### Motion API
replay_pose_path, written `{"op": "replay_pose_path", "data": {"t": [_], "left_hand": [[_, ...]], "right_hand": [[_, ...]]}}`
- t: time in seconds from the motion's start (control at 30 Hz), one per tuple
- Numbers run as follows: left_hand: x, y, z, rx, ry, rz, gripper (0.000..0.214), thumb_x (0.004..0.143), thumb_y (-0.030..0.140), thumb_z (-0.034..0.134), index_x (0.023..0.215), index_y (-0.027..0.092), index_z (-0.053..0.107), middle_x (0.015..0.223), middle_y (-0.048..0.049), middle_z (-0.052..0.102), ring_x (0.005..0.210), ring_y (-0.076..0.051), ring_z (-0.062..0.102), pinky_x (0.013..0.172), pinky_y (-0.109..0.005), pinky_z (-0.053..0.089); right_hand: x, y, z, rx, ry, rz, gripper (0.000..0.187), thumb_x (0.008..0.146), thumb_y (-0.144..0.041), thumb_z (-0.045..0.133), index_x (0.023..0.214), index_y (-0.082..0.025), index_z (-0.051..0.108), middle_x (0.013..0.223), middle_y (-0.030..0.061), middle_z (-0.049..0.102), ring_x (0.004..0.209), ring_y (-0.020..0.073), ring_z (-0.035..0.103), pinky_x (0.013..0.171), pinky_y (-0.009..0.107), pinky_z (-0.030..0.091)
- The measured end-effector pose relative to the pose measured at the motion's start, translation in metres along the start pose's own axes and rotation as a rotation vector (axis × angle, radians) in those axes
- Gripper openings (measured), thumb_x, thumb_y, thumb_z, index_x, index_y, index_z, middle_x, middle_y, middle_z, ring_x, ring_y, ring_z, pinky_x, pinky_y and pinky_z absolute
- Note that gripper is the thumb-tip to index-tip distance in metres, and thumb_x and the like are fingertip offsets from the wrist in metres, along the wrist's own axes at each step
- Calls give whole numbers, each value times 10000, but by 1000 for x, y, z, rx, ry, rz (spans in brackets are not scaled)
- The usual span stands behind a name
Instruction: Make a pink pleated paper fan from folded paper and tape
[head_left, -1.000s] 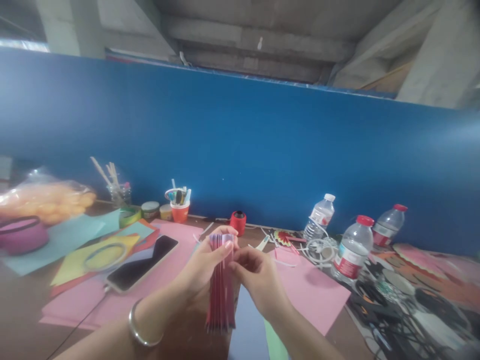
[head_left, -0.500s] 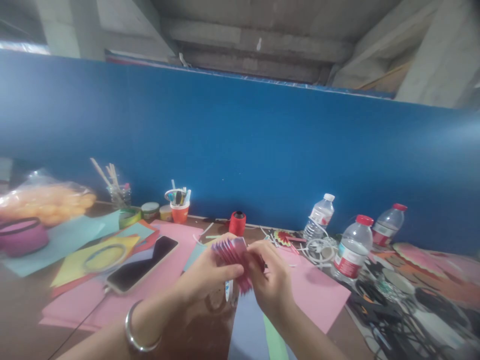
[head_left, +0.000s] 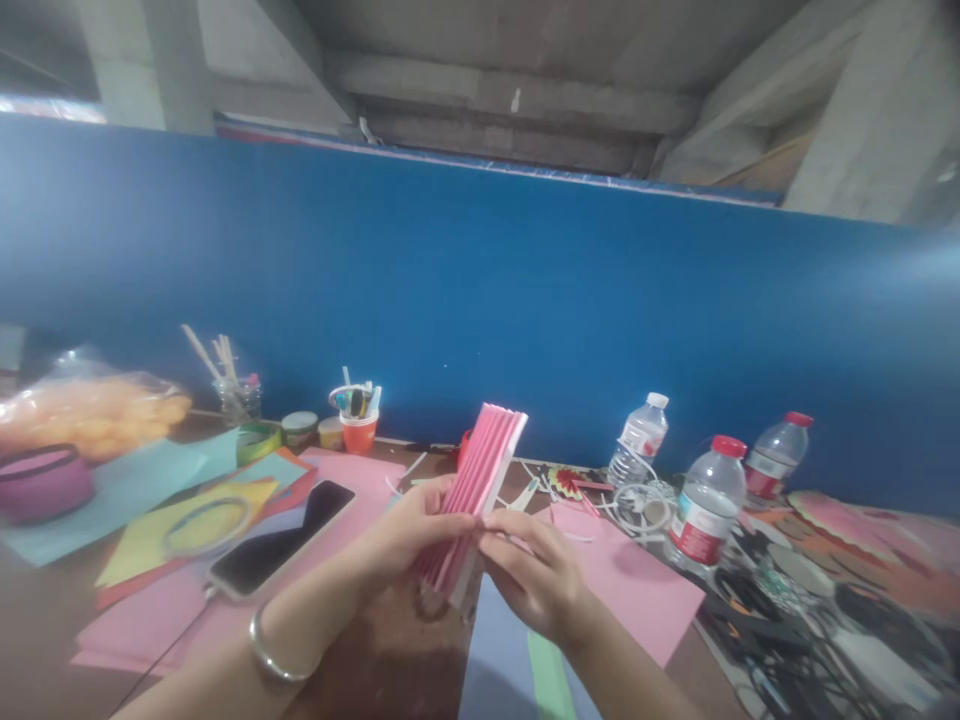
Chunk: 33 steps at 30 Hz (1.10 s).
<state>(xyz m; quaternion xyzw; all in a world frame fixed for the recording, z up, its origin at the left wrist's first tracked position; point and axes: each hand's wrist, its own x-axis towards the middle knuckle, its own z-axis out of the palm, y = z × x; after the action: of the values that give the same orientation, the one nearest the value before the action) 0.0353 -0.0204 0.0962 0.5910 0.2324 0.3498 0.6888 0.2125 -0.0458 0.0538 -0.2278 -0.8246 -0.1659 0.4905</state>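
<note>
A pink sheet of accordion-pleated paper (head_left: pixel 480 470) stands tilted between my hands, its folds running lengthwise and its right edge pale. My left hand (head_left: pixel 416 530), with a silver bangle on the wrist, is closed around its left side, thumb across the pleats. Fingertips of my right hand (head_left: pixel 536 570) pinch the paper's right edge near its middle. Beneath my hands lie a blue-grey sheet (head_left: pixel 495 660) and a light green strip (head_left: pixel 550 675). The red spool (head_left: pixel 465 440) behind the paper is mostly hidden.
A phone (head_left: pixel 281 540) with a cable rests on pink and yellow sheets at left. An orange cup of tools (head_left: pixel 360 432) stands at the back. Several water bottles, including a red-capped bottle (head_left: pixel 705 500), stand at right beside tangled black cables (head_left: pixel 810 640). A blue partition (head_left: pixel 480 280) rises behind.
The pleated paper has turned from its folded end facing me to upright, its pink pleats now showing lengthwise. My right hand has moved slightly lower along its edge.
</note>
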Motion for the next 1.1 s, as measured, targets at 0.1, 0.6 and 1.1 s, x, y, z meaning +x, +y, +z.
{"op": "replay_pose_path", "data": {"t": [0.1, 0.6, 1.1], "left_hand": [[1, -4, -2, 104, 133, 15, 283, 704, 262, 658, 952, 151, 576, 842, -46, 633, 763, -181, 598, 678, -274, 446], [-3, -14, 4, 309, 23, 7, 345, 702, 206, 626, 1040, 176, 562, 950, -59, 646, 871, -214, 599, 729, -301, 457], [-7, 4, 12, 352, 274, 154, 139, 732, 225, 604, 854, 168, 573, 747, 0, 588, 692, -148, 554, 649, -255, 432]], "right_hand": [[2, -2, 6, 133, 140, 230, 293, 773, -79, 508, 1035, -205, 544, 964, 93, 600, 900, 190, 592, 744, 321, 505], [27, -4, -1, 829, 303, 1222, 295, 645, -380, 701, 580, -162, 512, 501, -50, 495, 446, 77, 438, 445, 201, 357], [35, -23, -1, 824, 126, 1215, 190, 699, -343, 645, 722, -164, 585, 583, -26, 544, 513, 94, 493, 476, 205, 424]]}}
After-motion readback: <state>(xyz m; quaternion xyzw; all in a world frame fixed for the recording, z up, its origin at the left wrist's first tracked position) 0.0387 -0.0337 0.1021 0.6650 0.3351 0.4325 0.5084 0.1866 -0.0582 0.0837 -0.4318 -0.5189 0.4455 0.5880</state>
